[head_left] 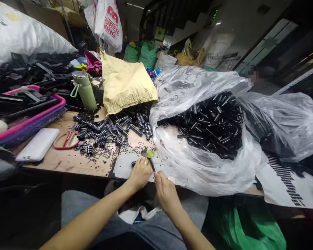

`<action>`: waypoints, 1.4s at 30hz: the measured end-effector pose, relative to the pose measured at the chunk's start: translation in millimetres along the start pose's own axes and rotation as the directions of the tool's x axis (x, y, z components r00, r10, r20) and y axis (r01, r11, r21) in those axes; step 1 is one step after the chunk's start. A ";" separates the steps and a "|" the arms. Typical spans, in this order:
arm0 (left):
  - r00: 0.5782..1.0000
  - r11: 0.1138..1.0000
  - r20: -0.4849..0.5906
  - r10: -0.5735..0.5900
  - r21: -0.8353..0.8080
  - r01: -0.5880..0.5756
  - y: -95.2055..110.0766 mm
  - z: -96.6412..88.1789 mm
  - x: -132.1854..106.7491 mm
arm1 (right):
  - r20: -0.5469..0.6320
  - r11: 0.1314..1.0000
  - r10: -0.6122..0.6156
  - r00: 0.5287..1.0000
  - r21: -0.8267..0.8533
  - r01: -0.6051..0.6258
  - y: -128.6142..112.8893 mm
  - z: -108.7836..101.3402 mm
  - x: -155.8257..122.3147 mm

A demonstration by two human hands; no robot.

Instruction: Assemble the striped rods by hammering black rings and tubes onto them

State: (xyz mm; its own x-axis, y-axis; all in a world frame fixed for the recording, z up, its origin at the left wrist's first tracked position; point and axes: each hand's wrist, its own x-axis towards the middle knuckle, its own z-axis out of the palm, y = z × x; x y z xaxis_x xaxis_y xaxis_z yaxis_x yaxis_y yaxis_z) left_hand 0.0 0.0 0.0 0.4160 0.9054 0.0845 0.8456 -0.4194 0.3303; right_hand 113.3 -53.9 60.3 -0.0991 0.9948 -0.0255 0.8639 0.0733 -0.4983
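My right hand (pixel 167 191) is closed around the handle of a small hammer (pixel 150 154) with a yellow-green face on its head. Just left of the hammer head, my left hand (pixel 141 173) rests low over a white board (pixel 123 166), fingers pressed together. A small black part (pixel 134 163) juts out beside its knuckles; most of it is hidden by the hand. Tiny dark rings (pixel 104 154) are scattered on the wooden table left of the board. Behind them lies a pile of black ribbed rollers (pixel 114 126), some with thin metal pins.
A clear plastic bag (pixel 177 166) full of black tubes (pixel 214 128) stands open on the right. To the left are red-handled scissors (pixel 67 140), a white phone-like slab (pixel 38 145), a green flask (pixel 86 92) and a pink-rimmed basket (pixel 59 102). A yellow sack (pixel 129 81) stands behind the rollers.
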 end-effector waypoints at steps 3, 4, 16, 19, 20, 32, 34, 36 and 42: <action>0.986 0.990 0.122 0.111 -0.104 -0.099 6.0 -16.1 -5.6 | -0.030 0.990 0.054 0.998 -0.131 -0.057 21.5 -9.1 12.1; 0.986 0.990 0.131 0.101 -0.114 -0.086 2.8 -23.4 -4.1 | -0.036 0.981 0.071 0.997 -0.177 -0.077 29.5 -9.5 15.2; 0.710 0.725 -0.182 -0.681 -0.027 0.688 -127.2 -71.5 118.0 | -0.266 0.954 -0.060 0.962 -0.299 -0.023 72.6 1.4 53.0; 0.765 0.779 -0.169 -0.622 -0.031 0.626 -111.5 -56.0 115.3 | -0.399 0.954 0.052 0.915 -0.252 -0.164 93.0 -37.1 100.7; 0.780 0.794 -0.168 -0.603 -0.036 0.607 -105.5 -51.9 112.9 | -0.416 0.952 0.078 0.906 -0.240 -0.192 102.0 -49.4 117.5; 0.867 0.793 -0.092 -0.490 -0.460 0.400 -72.5 -51.8 80.1 | -0.208 0.968 0.197 0.958 0.198 -0.156 100.8 -77.4 160.8; 0.904 0.684 0.009 -0.427 -0.651 0.329 -50.6 -52.0 71.3 | -0.114 0.946 0.163 0.980 0.300 -0.123 75.9 -56.2 139.8; 0.935 0.425 0.142 -0.325 -0.861 0.279 -29.7 -51.9 63.4 | -0.003 0.914 0.093 0.996 0.397 -0.085 52.4 -34.1 118.2; 0.900 -0.016 0.327 -0.288 -0.941 0.337 -15.9 -47.6 46.3 | -0.141 0.889 -0.149 0.979 0.414 0.195 37.0 -16.7 88.7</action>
State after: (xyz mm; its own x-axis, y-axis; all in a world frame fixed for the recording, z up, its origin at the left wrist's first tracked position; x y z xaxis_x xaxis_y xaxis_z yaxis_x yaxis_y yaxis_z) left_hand -10.1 51.8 43.4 0.2402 0.9142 -0.3265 -0.1882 0.3738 0.9082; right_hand 144.7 38.3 54.1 -0.1561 0.9727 0.1716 0.5440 0.2297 -0.8070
